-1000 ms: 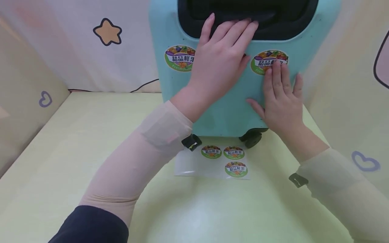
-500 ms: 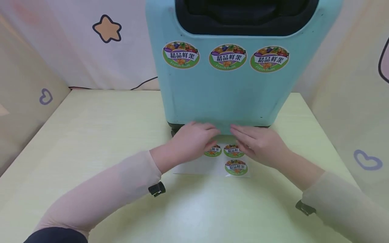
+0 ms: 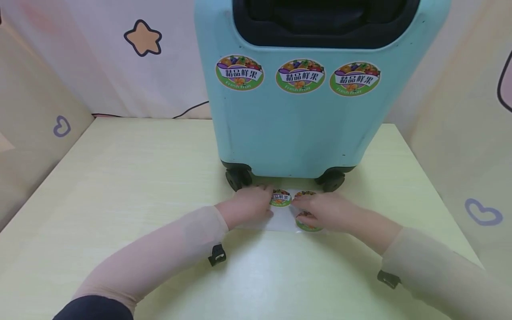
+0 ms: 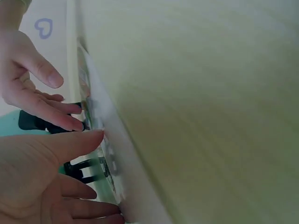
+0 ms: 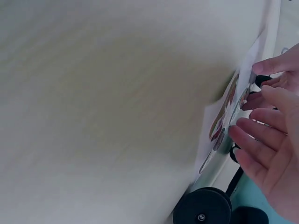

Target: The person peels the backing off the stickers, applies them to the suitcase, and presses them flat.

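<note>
On the table lies a white sticker sheet [image 3: 282, 220] with oval fruit stickers at its right part. My left hand [image 3: 247, 205] rests at the sheet's left part, just beside one fruit sticker [image 3: 281, 198]. In the left wrist view, the fingers and thumb of the left hand [image 4: 42, 172] are extended, their tips at the sheet. Over the right-hand stickers is my right hand [image 3: 332, 211], partly covering two of them. The right wrist view shows the right hand [image 5: 275, 140] with loosely spread fingers near the sheet, pinching nothing visible.
Behind the sheet stands a light blue suitcase [image 3: 296, 133] with a black recessed panel [image 3: 328, 26]. Three fruit stickers sit in a row across its front. Its black wheels [image 3: 332, 180] stand close to the sheet. Patterned walls enclose the table [image 3: 152, 169].
Both hands have come down from the suitcase front, where the right was on the right sticker, to the sheet on the table. The suitcase's three stickers are now uncovered.
</note>
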`<state>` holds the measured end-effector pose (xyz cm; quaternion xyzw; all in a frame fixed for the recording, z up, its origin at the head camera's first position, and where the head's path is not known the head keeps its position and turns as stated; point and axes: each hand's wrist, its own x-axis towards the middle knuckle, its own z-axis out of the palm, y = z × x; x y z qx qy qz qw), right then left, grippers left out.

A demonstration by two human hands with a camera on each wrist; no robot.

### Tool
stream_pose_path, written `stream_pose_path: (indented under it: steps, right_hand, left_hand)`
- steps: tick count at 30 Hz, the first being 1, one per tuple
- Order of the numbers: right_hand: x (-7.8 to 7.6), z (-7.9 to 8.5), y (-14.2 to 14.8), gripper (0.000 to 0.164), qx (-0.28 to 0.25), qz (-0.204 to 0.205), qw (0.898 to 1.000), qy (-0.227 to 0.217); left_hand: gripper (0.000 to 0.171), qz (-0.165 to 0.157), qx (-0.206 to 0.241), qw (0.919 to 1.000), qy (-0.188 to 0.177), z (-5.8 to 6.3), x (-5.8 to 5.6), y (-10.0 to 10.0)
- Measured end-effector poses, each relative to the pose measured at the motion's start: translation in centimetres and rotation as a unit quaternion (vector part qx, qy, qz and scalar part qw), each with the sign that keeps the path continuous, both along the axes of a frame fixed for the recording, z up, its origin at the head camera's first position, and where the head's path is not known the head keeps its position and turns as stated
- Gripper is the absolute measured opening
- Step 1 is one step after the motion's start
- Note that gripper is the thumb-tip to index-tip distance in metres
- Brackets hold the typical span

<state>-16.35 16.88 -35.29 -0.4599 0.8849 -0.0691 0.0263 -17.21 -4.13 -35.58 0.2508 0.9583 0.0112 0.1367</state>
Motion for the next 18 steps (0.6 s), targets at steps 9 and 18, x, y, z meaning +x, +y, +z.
stream_pose_path:
  steps: [9, 18]
  right_hand:
    - [1.4, -0.4, 0.1, 0.014, 0.026, -0.007, 1.000, -0.011]
    - [2.5, -0.1, 0.6, 0.022, 0.024, -0.021, 0.999, -0.014]
  left_hand:
    - [0.054, -0.012, -0.006, 0.9990, 0.043, -0.4, 0.3, -0.1]
    - [0.056, 0.019, 0.147, 0.9859, -0.078, -0.7, -0.2, -0.1]
